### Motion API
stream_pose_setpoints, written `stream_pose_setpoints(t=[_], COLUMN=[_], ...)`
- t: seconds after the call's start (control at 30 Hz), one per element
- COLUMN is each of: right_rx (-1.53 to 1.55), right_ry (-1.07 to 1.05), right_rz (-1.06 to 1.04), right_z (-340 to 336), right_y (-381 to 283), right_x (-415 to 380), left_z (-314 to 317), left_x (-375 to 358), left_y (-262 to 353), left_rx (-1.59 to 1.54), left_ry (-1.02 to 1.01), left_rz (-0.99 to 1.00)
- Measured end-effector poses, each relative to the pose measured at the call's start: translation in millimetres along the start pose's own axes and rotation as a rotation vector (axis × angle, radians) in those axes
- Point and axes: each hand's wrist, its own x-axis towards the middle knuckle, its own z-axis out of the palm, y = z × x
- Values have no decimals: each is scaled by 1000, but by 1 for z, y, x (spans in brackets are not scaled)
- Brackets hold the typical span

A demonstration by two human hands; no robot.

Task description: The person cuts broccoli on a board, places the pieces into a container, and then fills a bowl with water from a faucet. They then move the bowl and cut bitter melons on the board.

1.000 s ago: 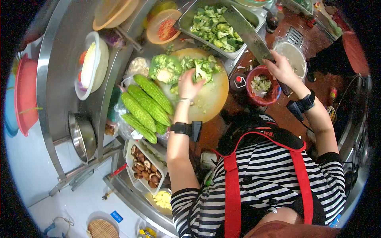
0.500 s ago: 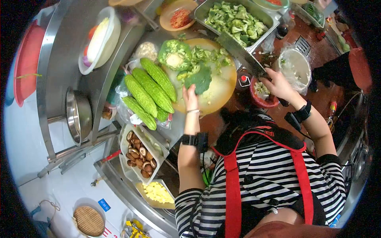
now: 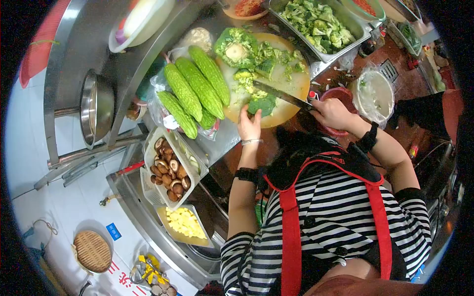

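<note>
On the round cutting board (image 3: 293, 89), my left hand (image 3: 250, 126) grips a piece of broccoli (image 3: 263, 105) at the board's near edge, fingertips at its side. My right hand (image 3: 334, 114) is closed around the handle of a knife (image 3: 284, 94). Its blade lies edge-on over the board, right beside the far side of the held broccoli. A larger broccoli head (image 3: 236, 49) rests stem up at the board's far left. Cut florets (image 3: 291, 58) and crumbs are scattered across the board's far half.
Bitter melons (image 3: 200, 86) lie left of the board. A metal tray of broccoli florets (image 3: 316, 22) stands behind it. Nearer on the left are a basket of mushrooms (image 3: 170, 170) and a tray of yellow chunks (image 3: 185, 223). A lined bucket (image 3: 375, 96) stands on the right.
My right hand has brought the knife left and down, from beside the tray to over the board by the broccoli. My left hand now holds the broccoli lower, nearer the board's edge. The view has shifted.
</note>
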Motion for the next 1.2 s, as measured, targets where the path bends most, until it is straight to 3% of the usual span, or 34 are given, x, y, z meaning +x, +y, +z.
stream_pose_setpoints(t=[0.17, 0.37, 0.43, 0.57, 0.63, 0.7, 0.77, 0.8, 1.0, 1.07, 1.1, 1.17, 1.2], right_rx=[-127, -152, -165, -161, -109, -82, -50, -94, -149, -160, -161, -123, -116], right_ry=[-207, -162, -222, -182, -66, -31, -127, -275, -293, -278, -284, -170, -121], right_rz=[20, -43, 30, 84, 114, 85, 66, 109, 80, 103, 100, 145, 147], right_z=[-4, 47, 40, 29, 17, 10, 3, 16, 38, 31, 28, 25, 25], right_y=[-20, -22, -25, -10, -13, -19, -34, -35, -33, -20, -15, -5, -3], right_x=[12, 50, 52, 44, 36, 30, 31, 38, 50, 49, 47, 43, 43], left_z=[7, 3, -4, 33, 35, 33, 34, 34, 11, 3, 3, 6, 12], left_x=[0, 1, -3, -3, -3, -8, -11, -12, -13, -7, -2, 11, 12], left_y=[-10, -1, 13, -30, -25, -21, -17, -14, 9, 9, 7, 3, 6], left_rx=[-90, -63, -209, -268, -168, -129, -65, -65, -236, -15, -15, 268, 201], left_ry=[48, 34, 54, 154, 169, 151, 250, 243, 233, 364, 365, 136, 120], left_rz=[70, 95, -86, -188, 7, 13, 145, 144, -104, 99, 93, 409, 418])
